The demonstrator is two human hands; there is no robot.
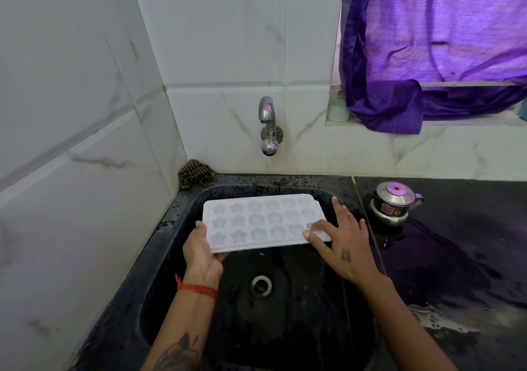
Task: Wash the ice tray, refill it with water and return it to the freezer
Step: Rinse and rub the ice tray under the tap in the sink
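Observation:
A white ice tray (262,222) with star and flower shaped cells hangs level over the black sink (171,228), below the chrome tap (268,125). My left hand (201,252) grips its near left corner, thumb on top and fingers underneath. My right hand (339,242) lies flat with straight fingers on the tray's right end, fingertips resting on the cells. No water runs from the tap.
A small steel kettle (395,206) stands on the wet black counter (456,256) right of the sink. A brown scrub cloth (195,173) sits in the back left corner. The drain (261,285) lies below the tray. A purple curtain (427,56) hangs at the upper right.

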